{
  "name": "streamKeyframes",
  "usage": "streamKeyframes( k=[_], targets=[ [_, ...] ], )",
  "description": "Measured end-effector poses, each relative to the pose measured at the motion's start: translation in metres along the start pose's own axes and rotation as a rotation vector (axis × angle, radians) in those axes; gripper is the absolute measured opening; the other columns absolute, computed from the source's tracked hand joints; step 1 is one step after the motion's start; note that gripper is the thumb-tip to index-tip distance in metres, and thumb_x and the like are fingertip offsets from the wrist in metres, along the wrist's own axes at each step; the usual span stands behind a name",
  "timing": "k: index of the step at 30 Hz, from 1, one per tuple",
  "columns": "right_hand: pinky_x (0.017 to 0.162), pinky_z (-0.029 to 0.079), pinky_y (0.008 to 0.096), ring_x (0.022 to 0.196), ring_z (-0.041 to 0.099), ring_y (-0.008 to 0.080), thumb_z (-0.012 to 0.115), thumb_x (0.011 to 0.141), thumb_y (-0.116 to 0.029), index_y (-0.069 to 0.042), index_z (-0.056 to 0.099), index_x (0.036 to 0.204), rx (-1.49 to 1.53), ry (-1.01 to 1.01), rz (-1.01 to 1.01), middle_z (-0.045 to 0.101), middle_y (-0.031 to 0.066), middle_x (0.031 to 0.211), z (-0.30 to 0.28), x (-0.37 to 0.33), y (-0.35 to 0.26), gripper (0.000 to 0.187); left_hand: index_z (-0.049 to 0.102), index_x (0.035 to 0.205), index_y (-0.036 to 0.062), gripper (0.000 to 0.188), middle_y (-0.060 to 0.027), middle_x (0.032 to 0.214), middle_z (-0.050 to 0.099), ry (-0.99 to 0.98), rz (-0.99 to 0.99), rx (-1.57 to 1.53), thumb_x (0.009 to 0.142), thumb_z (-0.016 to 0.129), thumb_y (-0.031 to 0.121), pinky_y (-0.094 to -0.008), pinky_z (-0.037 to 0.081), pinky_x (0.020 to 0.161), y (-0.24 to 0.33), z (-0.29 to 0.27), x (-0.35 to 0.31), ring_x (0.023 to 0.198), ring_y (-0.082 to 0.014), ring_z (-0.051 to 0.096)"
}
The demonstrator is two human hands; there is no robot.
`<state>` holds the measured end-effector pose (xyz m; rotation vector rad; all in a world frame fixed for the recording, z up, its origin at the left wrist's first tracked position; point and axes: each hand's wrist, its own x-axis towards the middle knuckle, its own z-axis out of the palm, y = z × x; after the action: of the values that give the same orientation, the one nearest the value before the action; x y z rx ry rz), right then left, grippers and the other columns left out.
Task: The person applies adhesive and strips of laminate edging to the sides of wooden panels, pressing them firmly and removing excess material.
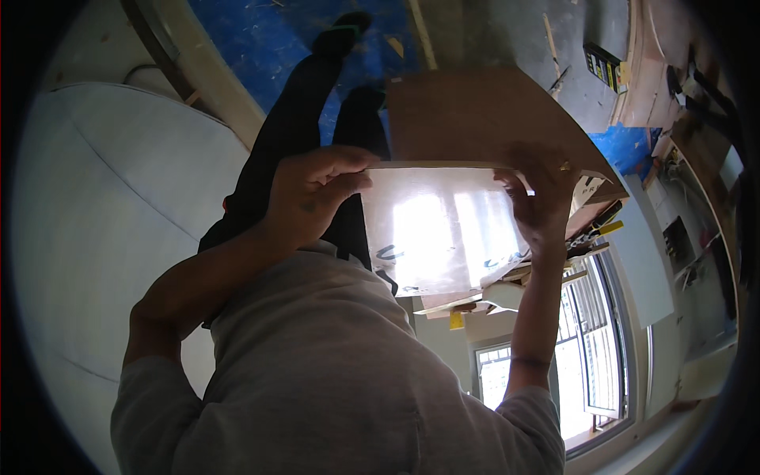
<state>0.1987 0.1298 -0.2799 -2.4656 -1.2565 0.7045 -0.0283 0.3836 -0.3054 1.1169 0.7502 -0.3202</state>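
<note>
A flat, glossy panel [443, 229] stretches between my hands, with bright window reflections across its surface and a few dark marks low on it. At its upper left corner, my left hand [313, 190] pinches the thin edge between thumb and fingers. My right hand [542, 194] grips the same edge near the right end; its fingers are slightly blurred and partly hidden. Just beyond the panel's far edge lies a larger brown board [483, 111].
Blue sheeting [245, 47] with scattered debris covers part of the floor ahead. A yellow-and-black box [606, 67] stands at the far right. Tools and wood pieces [590, 237] lie right of the panel, above a barred window [590, 340]. A large pale surface [119, 237] fills the left.
</note>
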Motion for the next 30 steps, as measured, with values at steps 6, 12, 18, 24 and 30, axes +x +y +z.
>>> streamKeyframes(
  k=[6,12,18,24,30],
  targets=[
    [0.113,0.027,0.0461,0.105,0.066,0.0177,0.076,0.092,-0.029,-0.020,0.077,0.090,0.007,0.051,-0.034,0.076,-0.0016,0.101,0.005,-0.002,0.008,0.010,0.071,0.109,-0.0023,0.017,-0.0152,0.112,0.076,-0.014,0.265,0.360,0.092,0.071,-0.004,-0.0339,0.060,0.087,0.008,-0.005,0.006,0.099,-0.0226,0.074],
    [0.113,0.027,0.0471,0.105,0.067,0.0154,0.081,0.087,-0.029,-0.017,0.078,0.095,0.089,0.070,-0.030,0.076,-0.0015,0.095,0.006,-0.006,0.011,0.015,0.066,0.095,0.0030,0.011,-0.0134,0.092,0.070,-0.217,0.466,0.840,0.089,0.075,0.003,-0.0405,0.054,0.071,0.056,0.016,0.042,0.082,-0.0311,0.070],
    [0.113,0.028,0.0481,0.121,0.066,0.0201,0.086,0.081,-0.034,-0.019,0.076,0.123,0.004,0.160,0.234,0.075,0.0004,0.127,-0.037,-0.035,0.063,0.046,0.062,0.093,0.0029,0.015,-0.0157,0.085,0.065,-0.286,0.386,0.783,0.090,0.076,0.007,-0.0436,0.051,0.069,0.076,0.069,0.071,0.078,-0.0356,0.067],
    [0.094,0.054,0.0378,0.111,0.071,0.0219,0.086,0.080,-0.011,-0.008,0.076,0.118,0.590,0.321,0.365,0.076,0.0077,0.121,-0.032,-0.057,0.122,0.040,0.063,0.097,0.0030,0.013,-0.0172,0.086,0.066,-0.392,0.542,0.851,0.092,0.074,0.008,-0.0434,0.051,0.069,0.081,0.145,0.109,0.078,-0.0365,0.067],
    [0.089,0.058,0.0337,0.101,0.071,0.0163,0.082,0.082,0.000,-0.001,0.077,0.106,0.719,0.173,0.406,0.076,0.0086,0.100,-0.054,-0.050,0.116,0.024,0.062,0.096,0.0032,0.013,-0.0160,0.087,0.066,-0.294,0.506,0.841,0.093,0.074,0.007,-0.0448,0.050,0.069,0.069,0.195,0.127,0.080,-0.0369,0.067]
  ],
)
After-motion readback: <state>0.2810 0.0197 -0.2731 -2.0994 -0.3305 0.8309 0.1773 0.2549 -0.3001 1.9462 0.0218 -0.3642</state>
